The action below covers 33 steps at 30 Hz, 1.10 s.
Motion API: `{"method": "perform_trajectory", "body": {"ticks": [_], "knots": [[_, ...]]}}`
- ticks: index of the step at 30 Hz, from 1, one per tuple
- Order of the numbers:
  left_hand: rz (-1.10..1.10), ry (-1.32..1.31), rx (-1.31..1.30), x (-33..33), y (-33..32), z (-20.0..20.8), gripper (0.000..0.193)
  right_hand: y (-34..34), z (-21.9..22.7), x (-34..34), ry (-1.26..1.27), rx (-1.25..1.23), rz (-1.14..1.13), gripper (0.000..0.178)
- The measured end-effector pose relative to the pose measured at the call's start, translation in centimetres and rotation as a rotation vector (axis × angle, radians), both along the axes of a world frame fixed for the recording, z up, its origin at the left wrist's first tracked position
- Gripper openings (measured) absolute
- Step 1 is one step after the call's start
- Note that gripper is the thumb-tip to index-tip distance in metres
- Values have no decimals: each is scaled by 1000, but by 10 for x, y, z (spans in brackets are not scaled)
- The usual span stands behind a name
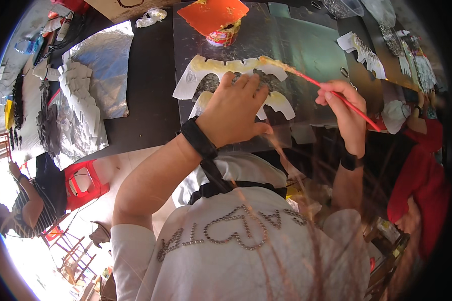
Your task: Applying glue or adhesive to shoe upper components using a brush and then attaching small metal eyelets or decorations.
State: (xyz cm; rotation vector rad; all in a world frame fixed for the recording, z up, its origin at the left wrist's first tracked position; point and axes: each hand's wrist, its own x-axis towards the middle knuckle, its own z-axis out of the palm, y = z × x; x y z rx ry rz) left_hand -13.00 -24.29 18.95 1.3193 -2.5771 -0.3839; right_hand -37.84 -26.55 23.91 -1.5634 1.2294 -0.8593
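Observation:
My left hand point(234, 111) lies over two white curved cut pieces, its fingers stretched out and their tips at the lower edge of the far piece. The far white curved piece point(188, 83) has notches and a band of yellow paste along its upper side. Part of the near white curved piece point(280, 104) is hidden under my hand. My right hand point(345, 108) is closed around a thin red-handled brush point(314, 82). The brush's paste-coated tip touches the far piece's upper right end. A red-labelled tin point(222, 38), smeared with yellow paste, stands behind, with an orange sheet point(216, 15) over its top.
Stacked white pieces point(80, 95) lie on silvery sheets at the left. More white cut pieces point(362, 54) are at the right, near small scissors point(344, 71). Other people sit on both sides. A red stool point(85, 183) stands at the lower left.

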Motion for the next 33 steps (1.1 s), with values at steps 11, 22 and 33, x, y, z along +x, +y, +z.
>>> {"method": "perform_trajectory", "body": {"ticks": [11,22,33], "knots": [[1,9,6,2,0,-1,69,-5,5,4,39,-38,-1,12],[4,46,-2,5,1,-1,70,-3,1,-6,-69,-107,-84,14],[-5,68,28,7,2,-1,71,-3,-6,15,-53,-61,-4,13]]}}
